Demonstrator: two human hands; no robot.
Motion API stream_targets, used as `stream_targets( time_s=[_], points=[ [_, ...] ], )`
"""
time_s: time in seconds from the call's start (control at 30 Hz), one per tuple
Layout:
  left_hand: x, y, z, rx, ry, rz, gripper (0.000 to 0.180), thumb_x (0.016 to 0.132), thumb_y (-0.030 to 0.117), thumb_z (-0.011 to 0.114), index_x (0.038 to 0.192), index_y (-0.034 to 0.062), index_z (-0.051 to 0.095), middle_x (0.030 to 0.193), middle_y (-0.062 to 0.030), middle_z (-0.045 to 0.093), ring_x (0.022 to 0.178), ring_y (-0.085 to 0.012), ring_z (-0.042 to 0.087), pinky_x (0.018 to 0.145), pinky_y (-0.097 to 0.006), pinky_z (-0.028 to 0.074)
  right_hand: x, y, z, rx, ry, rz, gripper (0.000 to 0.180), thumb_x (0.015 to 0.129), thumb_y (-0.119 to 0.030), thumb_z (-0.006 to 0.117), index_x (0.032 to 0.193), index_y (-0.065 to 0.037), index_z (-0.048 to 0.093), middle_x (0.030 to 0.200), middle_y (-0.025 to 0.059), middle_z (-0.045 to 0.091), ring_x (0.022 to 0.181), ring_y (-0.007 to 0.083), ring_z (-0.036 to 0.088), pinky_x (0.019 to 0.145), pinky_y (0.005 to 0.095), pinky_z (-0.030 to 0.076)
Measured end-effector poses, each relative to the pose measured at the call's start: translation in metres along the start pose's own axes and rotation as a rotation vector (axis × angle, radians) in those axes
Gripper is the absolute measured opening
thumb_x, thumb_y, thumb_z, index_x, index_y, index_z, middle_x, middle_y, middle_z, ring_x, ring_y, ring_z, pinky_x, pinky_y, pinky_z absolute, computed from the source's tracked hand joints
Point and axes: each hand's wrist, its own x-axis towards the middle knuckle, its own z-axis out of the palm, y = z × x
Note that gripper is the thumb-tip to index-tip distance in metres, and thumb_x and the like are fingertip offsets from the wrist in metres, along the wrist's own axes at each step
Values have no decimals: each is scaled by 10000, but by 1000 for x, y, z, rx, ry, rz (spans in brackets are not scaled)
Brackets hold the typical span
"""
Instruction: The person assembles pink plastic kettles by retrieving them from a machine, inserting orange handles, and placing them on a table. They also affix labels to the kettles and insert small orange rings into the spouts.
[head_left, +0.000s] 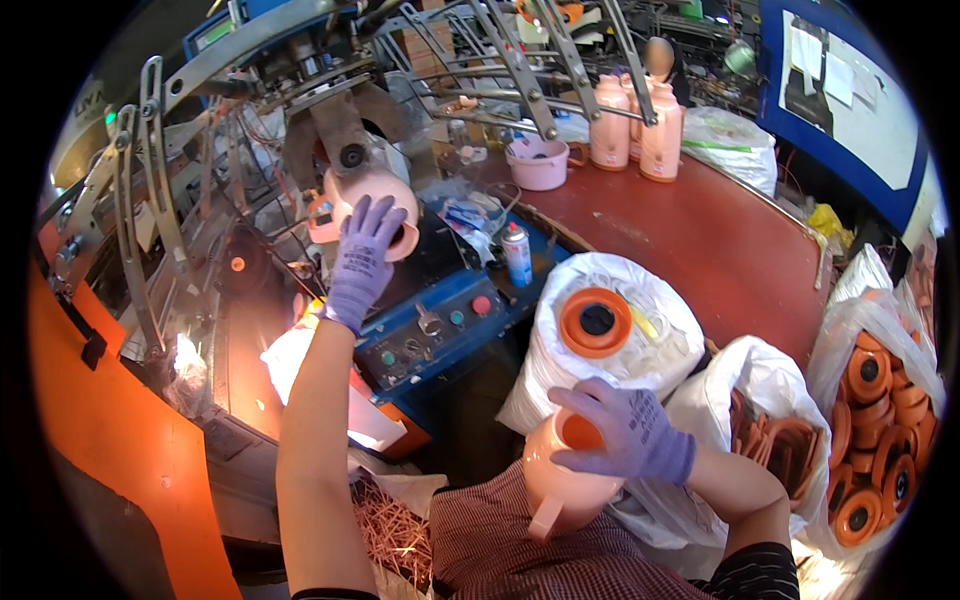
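My left hand, in a pale purple glove, reaches forward to a pink plastic jug lying tilted under the machine's metal head. Its fingers grip the jug near its open end, beside the dark mouth. The thumb is hard to see. Close to my lap, my right hand, gloved the same way, holds a second pink jug by its rim. That jug leans, with its orange-lit opening upward and its handle pointing down toward my checked apron.
A blue control panel with buttons and a spray can lie ahead. White sacks hold orange lids and rings. Finished pink bottles and a pink pot stand on the red table. Metal linkage arms hang overhead.
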Motion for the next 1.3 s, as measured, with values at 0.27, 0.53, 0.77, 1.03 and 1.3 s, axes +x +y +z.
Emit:
stream_targets(
  time_s=[0.27,0.53,0.77,1.03,1.3],
  points=[
    [-7,34,-28,70,-111,-121,793,685,107,763,1413,82,450,1475,-184,407,1368,-402,381,1131,-469,331,3,16,25,-72,-35,136,712,783,-556,711,1316,-105,570,1065,163,614,877,350,659,771,439,535],
    [-119,199,-107,-1119,-631,-394,848,625,197,874,1359,-11,502,1378,-205,510,1259,-379,524,1061,-413,434,43,140,71,-379,129,198,327,904,-264,651,1134,-32,640,1033,131,665,938,247,660,873,403,496],
    [-219,156,-158,-947,-691,-644,955,543,185,899,1375,-10,473,1363,-201,512,1280,-331,501,1086,-408,400,18,224,106,-482,-85,327,145,919,-149,538,984,-106,660,982,151,675,930,334,653,823,425,481],
    [-419,163,-185,-1084,117,-1621,524,935,306,560,1344,-14,488,1220,-96,592,1076,-189,594,915,-315,496,43,113,43,360,353,421,140,979,-129,517,976,-15,597,888,105,628,815,238,610,788,342,494],
    [-477,221,-188,-1415,510,-1891,290,916,143,636,1186,66,563,1141,-89,650,1010,-186,631,848,-347,544,-55,3,217,-47,-1088,-24,398,914,-310,624,1250,-98,632,1227,141,639,1149,280,626,977,381,494]
  ],
)
